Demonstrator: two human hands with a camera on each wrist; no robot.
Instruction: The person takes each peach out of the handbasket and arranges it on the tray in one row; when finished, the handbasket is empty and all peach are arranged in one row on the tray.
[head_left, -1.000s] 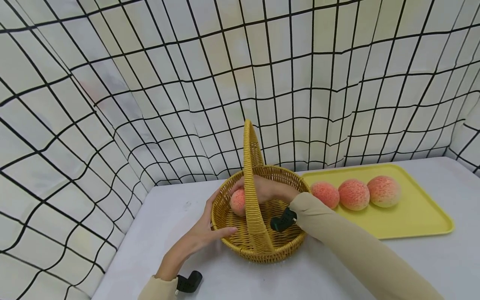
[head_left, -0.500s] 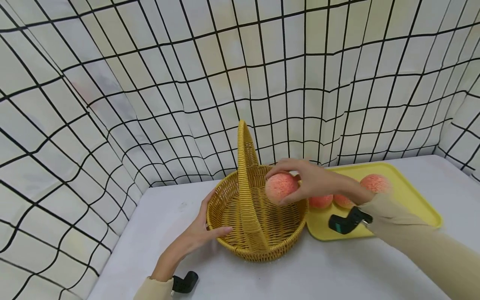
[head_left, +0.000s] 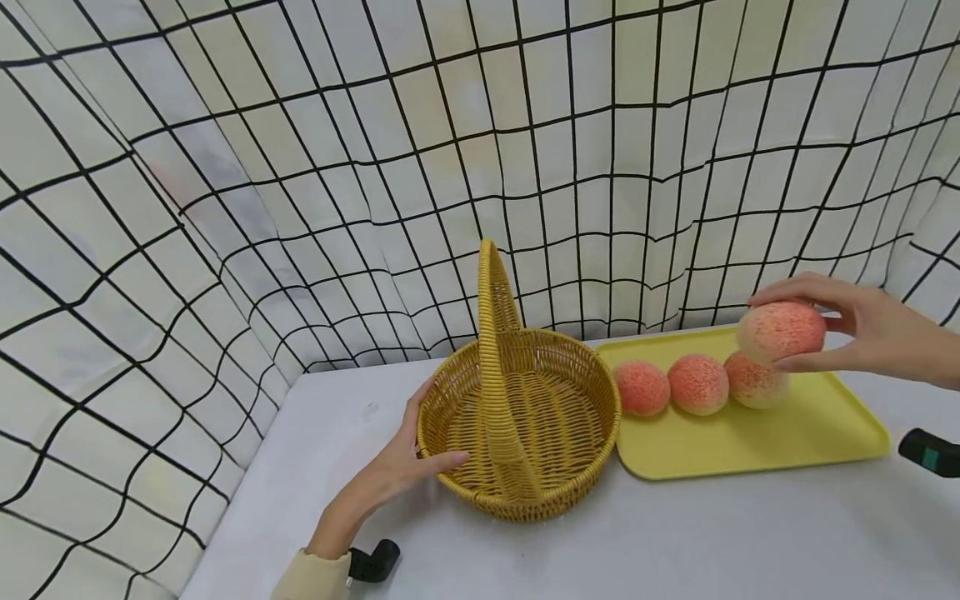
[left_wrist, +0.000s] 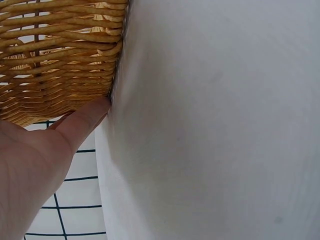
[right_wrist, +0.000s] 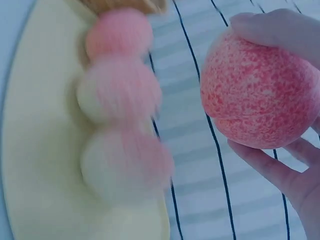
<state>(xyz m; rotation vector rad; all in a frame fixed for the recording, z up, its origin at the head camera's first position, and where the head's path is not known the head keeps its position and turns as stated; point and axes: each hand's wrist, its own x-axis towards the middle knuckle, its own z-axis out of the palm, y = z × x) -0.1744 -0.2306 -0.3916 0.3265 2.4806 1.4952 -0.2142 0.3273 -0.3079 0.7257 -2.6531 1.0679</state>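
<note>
A yellow wicker basket with a tall arched handle stands in the middle of the head view; its woven floor is bare. My left hand grips its left side, thumb over the rim and fingers along the outer wall. In the left wrist view a finger of the left hand reaches the low edge of the basket wall. My right hand holds a pink peach above the far right of the yellow tray. Thumb and fingers span the peach in the right wrist view.
Three peaches, a left one, a middle one and a right one, lie in a row on the tray, right beside the basket. Black-gridded white cloth walls in the white table at the back and left.
My right hand has lifted the peach out of the basket and carried it right, over the tray. The left hand has stayed on the basket.
</note>
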